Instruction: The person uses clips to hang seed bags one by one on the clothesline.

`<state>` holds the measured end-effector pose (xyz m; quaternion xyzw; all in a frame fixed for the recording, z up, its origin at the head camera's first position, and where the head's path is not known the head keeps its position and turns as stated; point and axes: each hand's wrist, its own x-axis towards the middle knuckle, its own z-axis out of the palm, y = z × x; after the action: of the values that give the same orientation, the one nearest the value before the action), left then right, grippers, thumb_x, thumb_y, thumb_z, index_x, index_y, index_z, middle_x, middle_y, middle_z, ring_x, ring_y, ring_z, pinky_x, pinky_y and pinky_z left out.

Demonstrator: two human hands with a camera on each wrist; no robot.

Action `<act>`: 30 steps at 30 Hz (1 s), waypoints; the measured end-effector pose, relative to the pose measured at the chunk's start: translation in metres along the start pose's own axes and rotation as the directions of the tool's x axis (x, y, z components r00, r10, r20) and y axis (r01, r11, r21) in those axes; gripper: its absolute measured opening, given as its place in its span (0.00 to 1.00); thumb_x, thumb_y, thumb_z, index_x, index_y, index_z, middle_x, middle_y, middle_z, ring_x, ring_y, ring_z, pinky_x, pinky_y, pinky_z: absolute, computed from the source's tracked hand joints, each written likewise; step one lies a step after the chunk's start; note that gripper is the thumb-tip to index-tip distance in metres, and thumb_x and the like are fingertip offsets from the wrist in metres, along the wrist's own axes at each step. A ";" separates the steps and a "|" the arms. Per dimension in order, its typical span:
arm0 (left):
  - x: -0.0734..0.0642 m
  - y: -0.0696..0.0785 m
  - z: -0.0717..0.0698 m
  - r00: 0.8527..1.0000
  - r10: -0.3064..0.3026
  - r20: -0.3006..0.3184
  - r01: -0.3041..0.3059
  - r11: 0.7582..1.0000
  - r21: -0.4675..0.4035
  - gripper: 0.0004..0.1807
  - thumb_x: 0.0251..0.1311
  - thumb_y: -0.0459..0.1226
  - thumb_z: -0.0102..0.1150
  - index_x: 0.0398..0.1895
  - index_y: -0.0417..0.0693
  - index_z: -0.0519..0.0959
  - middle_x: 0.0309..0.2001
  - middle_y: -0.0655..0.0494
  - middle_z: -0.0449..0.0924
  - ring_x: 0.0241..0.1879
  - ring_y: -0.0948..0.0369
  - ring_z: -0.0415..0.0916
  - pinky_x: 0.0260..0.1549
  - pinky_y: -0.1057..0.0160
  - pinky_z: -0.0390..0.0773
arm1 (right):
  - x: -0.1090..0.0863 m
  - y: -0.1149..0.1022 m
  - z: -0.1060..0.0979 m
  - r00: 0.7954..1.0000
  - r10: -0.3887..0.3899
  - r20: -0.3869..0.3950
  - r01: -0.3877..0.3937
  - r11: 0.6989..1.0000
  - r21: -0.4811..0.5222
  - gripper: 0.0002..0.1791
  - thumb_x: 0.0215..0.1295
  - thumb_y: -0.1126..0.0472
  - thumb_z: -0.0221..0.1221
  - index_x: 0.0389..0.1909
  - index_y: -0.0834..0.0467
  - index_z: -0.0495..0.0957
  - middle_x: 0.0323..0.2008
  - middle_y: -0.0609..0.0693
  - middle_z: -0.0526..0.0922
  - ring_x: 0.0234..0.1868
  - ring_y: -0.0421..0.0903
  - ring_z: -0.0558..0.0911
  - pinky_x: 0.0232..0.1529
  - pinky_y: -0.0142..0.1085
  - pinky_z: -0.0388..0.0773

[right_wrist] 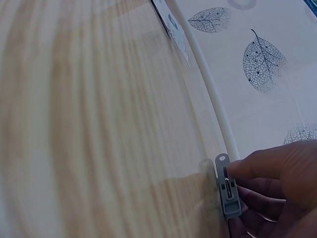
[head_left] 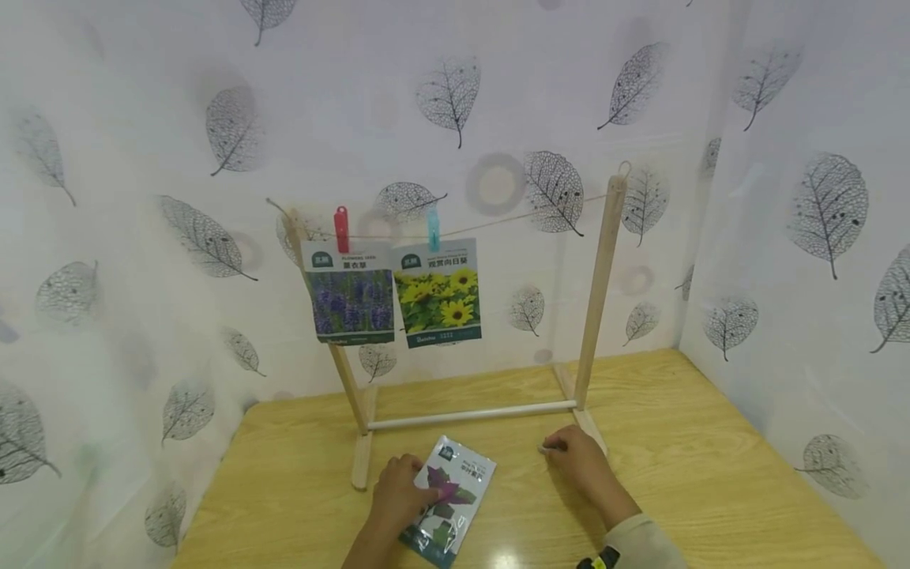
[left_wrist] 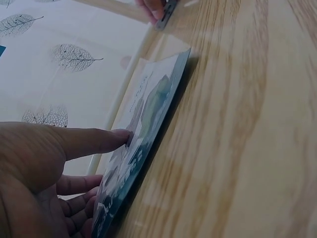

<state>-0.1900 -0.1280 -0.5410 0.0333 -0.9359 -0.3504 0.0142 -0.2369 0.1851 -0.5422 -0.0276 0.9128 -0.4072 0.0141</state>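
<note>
My left hand (head_left: 400, 496) grips a seed packet (head_left: 462, 482) printed with purple-and-green leaves, thumb on its front and fingers behind its left edge. In the left wrist view this packet (left_wrist: 163, 94) slants close over the wood. On the right, my right hand (head_left: 579, 458) pinches a grey clothespin (right_wrist: 228, 186) between thumb and fingers, low over the tabletop near the rack's right foot. Behind, a lavender seed packet (head_left: 351, 304) hangs from a string by a red clothespin (head_left: 342, 229). Beside it, a sunflower seed packet (head_left: 439, 296) hangs by a blue clothespin (head_left: 434, 231).
A wooden rack carries the string (head_left: 512, 220) between its left post (head_left: 347, 383) and right post (head_left: 600, 288). A white rod (head_left: 472, 415) joins the posts low down. Leaf-printed sheeting (head_left: 455, 166) stands behind and beside the wooden table (head_left: 711, 442).
</note>
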 end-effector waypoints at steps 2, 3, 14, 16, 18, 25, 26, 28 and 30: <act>0.000 -0.001 -0.001 1.000 0.011 0.005 -0.011 1.000 -0.014 0.29 0.38 0.49 0.76 0.42 0.44 0.76 0.35 0.52 0.71 0.32 0.59 0.66 0.31 0.63 0.67 | 0.000 -0.001 -0.001 1.000 0.002 0.004 -0.002 1.000 0.004 0.05 0.62 0.62 0.62 0.39 0.54 0.83 0.42 0.47 0.82 0.46 0.46 0.81 0.51 0.47 0.80; 0.000 -0.001 -0.002 1.000 0.016 0.005 -0.016 1.000 -0.021 0.29 0.39 0.48 0.75 0.42 0.43 0.77 0.35 0.52 0.71 0.32 0.59 0.66 0.31 0.63 0.67 | 0.000 -0.001 -0.001 1.000 0.001 0.004 -0.001 1.000 0.005 0.05 0.62 0.62 0.62 0.39 0.54 0.83 0.42 0.47 0.82 0.46 0.46 0.81 0.51 0.47 0.79; 0.001 -0.002 -0.002 1.000 0.004 0.028 -0.002 0.998 -0.056 0.23 0.41 0.41 0.72 0.41 0.42 0.76 0.36 0.51 0.71 0.30 0.59 0.67 0.28 0.63 0.67 | 0.000 0.000 -0.002 1.000 0.008 -0.008 -0.008 1.000 -0.004 0.05 0.60 0.61 0.64 0.37 0.53 0.82 0.40 0.47 0.82 0.44 0.45 0.80 0.48 0.46 0.80; 0.001 -0.002 -0.002 1.000 -0.002 0.031 0.004 0.998 -0.067 0.23 0.41 0.40 0.71 0.41 0.42 0.77 0.36 0.51 0.72 0.29 0.58 0.67 0.27 0.63 0.67 | 0.000 0.000 -0.001 1.000 0.013 -0.004 -0.013 1.000 0.000 0.05 0.60 0.61 0.64 0.38 0.53 0.82 0.41 0.47 0.81 0.44 0.45 0.80 0.48 0.45 0.80; 0.002 -0.003 -0.002 0.999 -0.009 0.038 0.012 0.997 -0.076 0.22 0.41 0.40 0.71 0.41 0.42 0.77 0.36 0.51 0.73 0.30 0.59 0.67 0.27 0.63 0.68 | 0.001 0.001 -0.001 1.000 0.021 0.003 -0.021 1.000 0.005 0.06 0.61 0.60 0.64 0.39 0.53 0.82 0.41 0.47 0.81 0.44 0.44 0.80 0.48 0.45 0.80; 0.004 -0.004 -0.006 0.997 -0.023 0.077 0.034 0.989 -0.141 0.17 0.45 0.38 0.69 0.38 0.42 0.77 0.32 0.53 0.77 0.29 0.60 0.70 0.28 0.63 0.71 | 0.003 0.000 0.000 0.999 0.038 0.014 -0.038 0.999 0.010 0.09 0.62 0.59 0.63 0.41 0.56 0.81 0.41 0.47 0.82 0.42 0.43 0.80 0.45 0.43 0.80; 0.004 -0.004 -0.007 0.997 -0.025 0.078 0.037 0.987 -0.155 0.16 0.46 0.38 0.68 0.37 0.42 0.77 0.32 0.53 0.78 0.28 0.60 0.70 0.27 0.63 0.72 | 0.003 0.000 0.000 0.999 0.039 0.015 -0.039 0.999 0.009 0.09 0.62 0.59 0.63 0.41 0.56 0.81 0.41 0.47 0.82 0.42 0.43 0.80 0.45 0.43 0.80; 0.003 -0.004 -0.008 0.996 -0.031 0.080 0.045 0.984 -0.175 0.13 0.47 0.37 0.67 0.36 0.43 0.77 0.31 0.54 0.79 0.27 0.60 0.70 0.26 0.63 0.72 | 0.003 0.000 0.000 0.999 0.038 0.015 -0.038 0.999 0.003 0.08 0.62 0.59 0.63 0.41 0.56 0.81 0.40 0.47 0.82 0.42 0.43 0.80 0.45 0.43 0.80; 0.003 -0.004 -0.008 0.997 -0.031 0.077 0.046 0.981 -0.191 0.11 0.49 0.37 0.65 0.35 0.42 0.78 0.30 0.53 0.79 0.26 0.60 0.70 0.25 0.63 0.71 | 0.002 0.000 0.000 0.999 0.035 0.017 -0.035 0.999 -0.001 0.08 0.63 0.59 0.63 0.41 0.56 0.81 0.41 0.47 0.82 0.43 0.44 0.80 0.46 0.43 0.81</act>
<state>-0.1921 -0.1368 -0.5375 0.0370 -0.8967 -0.4404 -0.0239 -0.2391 0.1854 -0.5420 -0.0149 0.9131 -0.4065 0.0289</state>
